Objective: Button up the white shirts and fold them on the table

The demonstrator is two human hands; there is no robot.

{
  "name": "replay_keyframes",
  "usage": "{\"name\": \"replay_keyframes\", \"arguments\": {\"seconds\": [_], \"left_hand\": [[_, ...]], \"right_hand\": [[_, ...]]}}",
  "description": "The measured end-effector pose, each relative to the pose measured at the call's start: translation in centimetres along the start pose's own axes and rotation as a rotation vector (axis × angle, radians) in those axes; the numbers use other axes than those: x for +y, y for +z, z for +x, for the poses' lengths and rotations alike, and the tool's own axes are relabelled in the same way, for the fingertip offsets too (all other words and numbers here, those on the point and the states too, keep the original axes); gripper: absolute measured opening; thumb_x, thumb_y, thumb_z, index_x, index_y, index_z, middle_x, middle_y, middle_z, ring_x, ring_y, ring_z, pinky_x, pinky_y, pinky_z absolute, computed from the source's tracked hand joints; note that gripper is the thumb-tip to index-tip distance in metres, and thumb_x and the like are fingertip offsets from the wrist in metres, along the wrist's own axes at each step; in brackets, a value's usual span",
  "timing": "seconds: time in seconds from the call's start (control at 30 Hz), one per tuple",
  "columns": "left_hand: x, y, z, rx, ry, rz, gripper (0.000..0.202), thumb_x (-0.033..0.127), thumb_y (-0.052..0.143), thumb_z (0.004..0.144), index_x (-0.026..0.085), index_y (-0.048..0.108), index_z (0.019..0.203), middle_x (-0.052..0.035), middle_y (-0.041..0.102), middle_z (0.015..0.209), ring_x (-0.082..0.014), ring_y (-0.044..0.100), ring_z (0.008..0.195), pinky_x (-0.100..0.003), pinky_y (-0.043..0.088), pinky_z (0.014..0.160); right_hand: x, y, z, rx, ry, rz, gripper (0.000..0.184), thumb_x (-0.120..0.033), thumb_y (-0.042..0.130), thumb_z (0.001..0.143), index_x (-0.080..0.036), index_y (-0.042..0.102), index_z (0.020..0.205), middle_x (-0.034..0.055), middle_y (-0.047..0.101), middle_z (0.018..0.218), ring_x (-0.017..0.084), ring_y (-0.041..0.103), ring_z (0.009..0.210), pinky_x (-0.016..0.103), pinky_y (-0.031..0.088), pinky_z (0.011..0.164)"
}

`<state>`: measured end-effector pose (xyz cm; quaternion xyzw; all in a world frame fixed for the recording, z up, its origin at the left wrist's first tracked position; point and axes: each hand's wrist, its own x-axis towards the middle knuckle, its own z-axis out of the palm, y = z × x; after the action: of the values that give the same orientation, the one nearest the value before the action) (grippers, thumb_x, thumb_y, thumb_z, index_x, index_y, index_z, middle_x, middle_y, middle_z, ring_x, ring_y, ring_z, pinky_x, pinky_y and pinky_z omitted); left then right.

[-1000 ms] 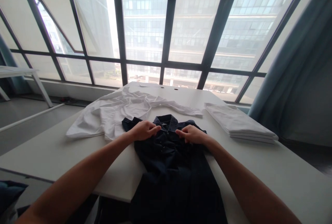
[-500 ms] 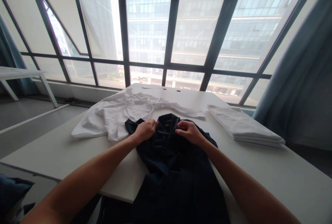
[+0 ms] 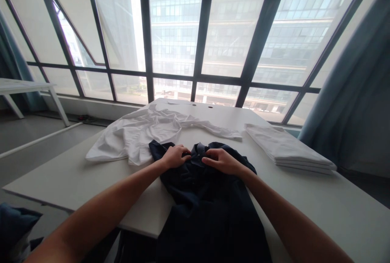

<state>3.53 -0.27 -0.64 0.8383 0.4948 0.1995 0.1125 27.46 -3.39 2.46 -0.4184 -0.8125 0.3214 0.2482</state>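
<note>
A dark navy shirt (image 3: pixel 210 202) lies front up on the white table (image 3: pixel 307 198), its lower part hanging over the near edge. My left hand (image 3: pixel 176 156) is closed on the left side of its collar (image 3: pixel 199 149), fingers curled in toward the neck opening. On the other side, my right hand (image 3: pixel 222 160) pinches the right part of the collar between thumb and fingers. The collar looks bunched and partly turned between the two hands. The fingertips are partly hidden by cloth.
A crumpled white shirt (image 3: pixel 146 129) spreads across the table behind and to the left. Folded white garments (image 3: pixel 292 151) are stacked at the right. Another white table (image 3: pixel 27 86) stands far left, a blue curtain (image 3: pixel 353 76) far right. Windows line the back.
Both hands have come closer together at the collar. The collar, standing with its neck opening visible before, is now lower and folded over between the fingers.
</note>
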Motion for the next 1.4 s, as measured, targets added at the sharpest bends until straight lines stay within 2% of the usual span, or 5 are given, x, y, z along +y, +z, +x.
{"name": "replay_keyframes", "arguments": {"seconds": [0.4, 0.67, 0.87, 1.2, 1.4], "left_hand": [[0.3, -0.4, 0.1, -0.063, -0.117, -0.002, 0.039, 0.050, 0.050, 0.091, 0.017, 0.068, 0.081, -0.0068, 0.067, 0.074, -0.0216, 0.062, 0.072, -0.028, 0.039, 0.063], [0.9, -0.7, -0.2, 0.213, 0.222, -0.237, 0.023, 0.039, 0.061, 0.086, 0.017, 0.057, 0.078, -0.0022, 0.059, 0.082, -0.0150, 0.055, 0.071, -0.027, 0.042, 0.069], [0.7, -2.0, 0.0, 0.280, 0.079, -0.246, 0.032, 0.046, 0.071, 0.077, 0.017, 0.058, 0.074, 0.0022, 0.054, 0.068, -0.0133, 0.049, 0.062, -0.026, 0.039, 0.062], [-0.1, -3.5, 0.0, 0.323, -0.096, -0.129, 0.018, 0.032, 0.072, 0.075, 0.016, 0.064, 0.073, -0.0019, 0.064, 0.069, -0.0169, 0.058, 0.067, -0.026, 0.039, 0.062], [-0.4, -3.7, 0.0, 0.348, -0.158, -0.079, 0.015, 0.030, 0.072, 0.075, 0.018, 0.062, 0.073, -0.0016, 0.065, 0.069, -0.0176, 0.060, 0.068, -0.026, 0.038, 0.061]], "right_hand": [[-1.5, 0.1, -0.4, 0.069, -0.156, 0.180, 0.038, -0.026, 0.066, 0.071, -0.018, 0.063, 0.107, 0.0061, 0.066, 0.103, 0.022, 0.062, 0.092, 0.033, 0.050, 0.081], [-0.6, -0.2, -0.3, 0.199, 0.088, 0.283, 0.045, -0.060, 0.062, 0.079, -0.016, 0.060, 0.081, -0.0017, 0.054, 0.063, 0.011, 0.047, 0.051, 0.022, 0.037, 0.045], [1.1, -1.0, 0.2, 0.336, 0.134, 0.382, 0.044, -0.055, 0.069, 0.071, -0.016, 0.061, 0.091, -0.0006, 0.062, 0.068, 0.011, 0.047, 0.049, 0.023, 0.037, 0.044], [-0.3, -1.5, -0.3, 0.526, 0.177, -0.678, 0.022, -0.020, 0.053, 0.079, -0.019, 0.065, 0.098, 0.0034, 0.064, 0.071, 0.019, 0.058, 0.065, 0.027, 0.034, 0.062], [-1.4, -0.7, -0.6, 0.422, 0.068, -0.713, 0.014, -0.020, 0.056, 0.077, -0.019, 0.061, 0.090, 0.0034, 0.065, 0.078, 0.017, 0.055, 0.067, 0.026, 0.030, 0.062]]}}
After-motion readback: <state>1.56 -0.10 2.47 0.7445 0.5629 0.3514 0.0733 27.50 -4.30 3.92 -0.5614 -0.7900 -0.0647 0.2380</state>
